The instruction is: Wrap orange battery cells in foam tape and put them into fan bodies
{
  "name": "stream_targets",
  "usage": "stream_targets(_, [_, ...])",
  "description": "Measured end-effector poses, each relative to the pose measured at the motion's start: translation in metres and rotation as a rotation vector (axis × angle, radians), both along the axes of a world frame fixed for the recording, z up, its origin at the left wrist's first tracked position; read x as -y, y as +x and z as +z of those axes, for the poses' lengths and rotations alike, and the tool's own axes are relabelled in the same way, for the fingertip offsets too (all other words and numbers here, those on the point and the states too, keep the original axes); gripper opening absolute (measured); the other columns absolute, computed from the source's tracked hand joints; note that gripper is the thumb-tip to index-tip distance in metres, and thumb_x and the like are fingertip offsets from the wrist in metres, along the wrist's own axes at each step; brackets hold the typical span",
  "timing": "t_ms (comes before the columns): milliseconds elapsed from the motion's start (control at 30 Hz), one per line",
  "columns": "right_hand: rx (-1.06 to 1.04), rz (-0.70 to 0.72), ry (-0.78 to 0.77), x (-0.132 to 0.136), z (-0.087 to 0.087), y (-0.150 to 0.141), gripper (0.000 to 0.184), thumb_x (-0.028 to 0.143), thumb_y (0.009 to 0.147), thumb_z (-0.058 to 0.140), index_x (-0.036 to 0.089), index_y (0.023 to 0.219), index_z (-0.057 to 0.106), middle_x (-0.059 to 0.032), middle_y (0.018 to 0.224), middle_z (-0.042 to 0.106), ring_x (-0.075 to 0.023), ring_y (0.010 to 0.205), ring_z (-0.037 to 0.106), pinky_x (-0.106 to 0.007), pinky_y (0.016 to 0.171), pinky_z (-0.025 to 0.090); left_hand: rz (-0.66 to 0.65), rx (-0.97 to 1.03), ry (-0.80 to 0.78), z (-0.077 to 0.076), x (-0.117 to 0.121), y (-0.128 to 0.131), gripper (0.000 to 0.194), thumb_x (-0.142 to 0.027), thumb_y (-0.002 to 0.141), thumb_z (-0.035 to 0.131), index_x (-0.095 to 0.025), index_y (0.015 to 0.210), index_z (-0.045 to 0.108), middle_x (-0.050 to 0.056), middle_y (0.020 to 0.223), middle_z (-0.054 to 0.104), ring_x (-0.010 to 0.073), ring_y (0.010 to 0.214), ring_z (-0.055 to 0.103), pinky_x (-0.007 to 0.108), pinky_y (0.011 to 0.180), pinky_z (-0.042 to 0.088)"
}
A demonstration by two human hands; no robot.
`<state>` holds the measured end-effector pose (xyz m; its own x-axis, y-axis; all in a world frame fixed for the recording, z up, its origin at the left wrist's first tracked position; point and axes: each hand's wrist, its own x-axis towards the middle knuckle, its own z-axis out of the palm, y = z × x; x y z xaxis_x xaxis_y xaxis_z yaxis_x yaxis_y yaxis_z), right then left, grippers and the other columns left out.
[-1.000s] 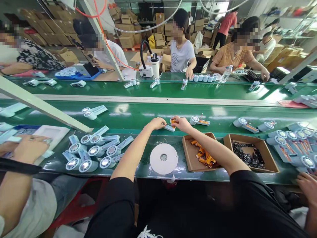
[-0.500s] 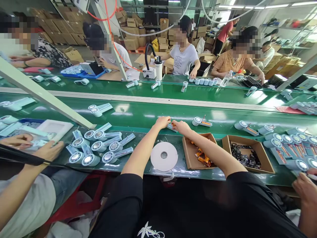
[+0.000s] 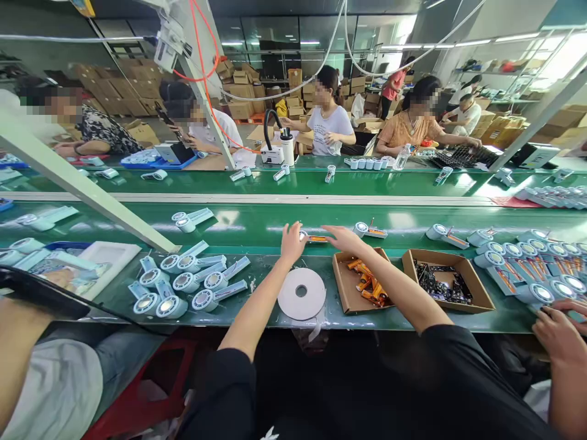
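On the green belt in front of me lies a light-blue fan-like housing (image 3: 317, 239) with a round head and an orange battery in its handle. My left hand (image 3: 292, 244) is at the head end, its fingers spread and partly covering the head. At the handle end is my right hand (image 3: 343, 238), fingers stretched out, holding nothing. Whether either hand touches the housing I cannot tell. Below my hands sits a roll of white tape (image 3: 301, 294). Under my right forearm, a cardboard tray (image 3: 349, 299) contains orange batteries (image 3: 367, 284).
Several light-blue housings (image 3: 186, 282) stand left, and more (image 3: 534, 256) crowd the right. Another with an orange battery (image 3: 362, 229) is beyond my right hand. A second cardboard tray (image 3: 481, 299) holds black parts. A slanted metal post (image 3: 92, 189) crosses the left. Co-workers sit around.
My fingers have opened from their grip, uncovering the housing with the orange battery between my hands. My left hand has shifted slightly left. The camera view has tilted upward.
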<state>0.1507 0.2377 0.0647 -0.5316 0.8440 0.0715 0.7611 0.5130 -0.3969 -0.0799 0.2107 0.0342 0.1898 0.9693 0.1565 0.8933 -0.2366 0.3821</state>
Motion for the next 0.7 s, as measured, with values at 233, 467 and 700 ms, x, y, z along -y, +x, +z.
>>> stream_targets(233, [-0.571,-0.172,-0.147,0.149,-0.03,0.119,0.028,0.045,0.099,0.061,0.025,0.106,0.081,-0.0077,0.105,0.083,-0.0267,0.1,0.079,-0.045,0.094,0.064,-0.467,-0.137,-0.169,-0.042,0.164,-0.068,0.079,-0.034,0.065,0.094,-0.032,0.138,0.065,0.007,0.148,0.064,0.0366,0.146,0.049,0.056,0.121,0.042])
stream_targets(467, [-0.994,-0.249,-0.601,0.226,-0.048,0.062,0.05,0.048,0.087,0.077,0.042,0.135,0.068,-0.0042,0.141,0.071,-0.0208,0.081,0.076,-0.031,0.049,0.06,-0.277,0.014,0.153,-0.031,0.177,-0.046,0.067,-0.021,0.085,0.079,-0.024,0.147,0.055,0.014,0.14,0.065,0.036,0.139,0.05,0.058,0.117,0.048])
stream_targets(700, [-0.448,0.179,-0.677,0.234,-0.04,-0.001,0.025,0.041,0.089,0.071,0.025,0.072,0.076,0.0029,0.059,0.069,-0.0133,0.055,0.062,-0.024,0.059,0.047,-0.069,0.446,0.319,-0.02,0.157,-0.024,0.064,-0.022,0.09,0.073,-0.031,0.149,0.049,0.012,0.141,0.059,0.0329,0.136,0.056,0.048,0.1,0.063])
